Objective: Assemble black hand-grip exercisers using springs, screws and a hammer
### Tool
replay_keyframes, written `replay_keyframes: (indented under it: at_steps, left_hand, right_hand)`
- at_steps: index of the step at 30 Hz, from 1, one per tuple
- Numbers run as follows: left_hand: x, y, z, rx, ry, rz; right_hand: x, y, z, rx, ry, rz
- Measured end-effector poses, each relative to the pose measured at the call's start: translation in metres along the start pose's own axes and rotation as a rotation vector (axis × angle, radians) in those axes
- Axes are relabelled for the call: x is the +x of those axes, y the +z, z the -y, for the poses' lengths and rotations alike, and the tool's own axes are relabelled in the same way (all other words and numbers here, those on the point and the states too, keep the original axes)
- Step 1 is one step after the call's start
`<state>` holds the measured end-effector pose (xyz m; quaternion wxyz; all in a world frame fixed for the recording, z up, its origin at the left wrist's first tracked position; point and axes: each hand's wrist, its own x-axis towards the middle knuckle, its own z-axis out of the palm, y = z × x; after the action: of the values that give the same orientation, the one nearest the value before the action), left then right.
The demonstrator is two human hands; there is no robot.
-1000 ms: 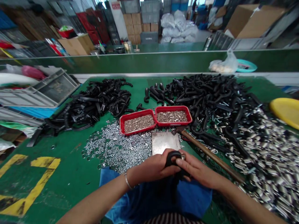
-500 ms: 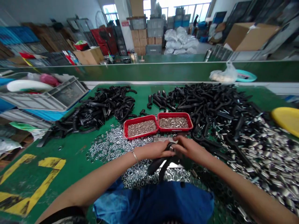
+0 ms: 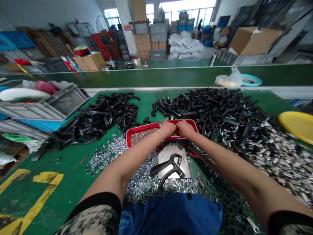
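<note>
My left hand (image 3: 168, 128) and my right hand (image 3: 185, 128) are side by side in the right red tray (image 3: 193, 123), fingers closed and pointing down among small metal parts. What the fingertips hold, if anything, is hidden. Nearer to me, a black hand grip strengthener (image 3: 168, 165) lies on a square metal plate (image 3: 187, 165), its handles towards the lower left and a small metal cylinder in it. The left red tray (image 3: 128, 139), full of small metal pieces, stands beside my left wrist. Loose metal rings (image 3: 144, 182) surround the plate on the left and front.
Black handles are heaped at the back left (image 3: 97, 120) and back right (image 3: 207, 104). Silver cylinders (image 3: 278, 160) are spread at the right, near a yellow dish (image 3: 297, 125). A grey crate (image 3: 61, 104) stands at the left. A long dark bar (image 3: 200, 155) lies under my right forearm.
Both hands have let go of the grip strengthener, leaving it on the plate, and moved forward into the right red tray. The view has shifted slightly.
</note>
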<state>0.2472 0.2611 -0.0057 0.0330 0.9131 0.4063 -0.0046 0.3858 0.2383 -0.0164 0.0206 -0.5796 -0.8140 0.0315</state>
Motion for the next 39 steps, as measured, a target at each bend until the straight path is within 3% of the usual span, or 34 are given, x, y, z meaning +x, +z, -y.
replay_keyframes:
  at_steps: [4,11,14,17,19,21,24,27,31,35,39]
  left_hand:
    - [-0.008,0.015,0.002,0.051,-0.044,0.010]
    - [-0.012,0.021,0.001,0.089,-0.068,-0.051]
    - [-0.014,0.021,-0.001,0.024,-0.102,-0.115]
    - [-0.027,0.017,-0.001,-0.146,-0.185,-0.243]
    - [-0.043,0.013,-0.001,-0.281,-0.232,-0.366]
    - [-0.065,0.010,-0.003,-0.411,-0.232,-0.472]
    - [-0.103,0.009,-0.013,-0.641,-0.204,-0.470]
    - [-0.138,0.015,-0.029,-0.940,-0.230,-0.338]
    - [-0.167,0.030,-0.044,-1.182,-0.381,-0.267]
    - [-0.175,0.043,-0.049,-1.169,-0.465,-0.256]
    - [-0.176,0.048,-0.054,-0.977,-0.424,-0.289]
  right_hand:
    - [-0.005,0.007,0.003,0.017,0.004,-0.003]
    - [-0.001,0.018,0.004,0.040,0.159,-0.061]
    - [-0.006,0.011,0.000,0.210,0.157,-0.210]
    - [-0.032,0.002,-0.005,0.550,0.134,-0.383]
    - [-0.062,-0.001,-0.006,0.697,0.119,-0.300]
    - [-0.095,0.001,-0.003,0.790,0.072,-0.072]
    - [-0.135,0.009,0.005,0.893,0.016,0.165]
    - [-0.149,0.016,0.015,0.938,0.092,0.151]
    - [-0.142,0.022,0.020,0.877,0.167,0.110]
    - [-0.135,0.028,0.017,0.775,0.120,0.114]
    - [-0.137,0.029,0.021,0.442,-0.016,0.095]
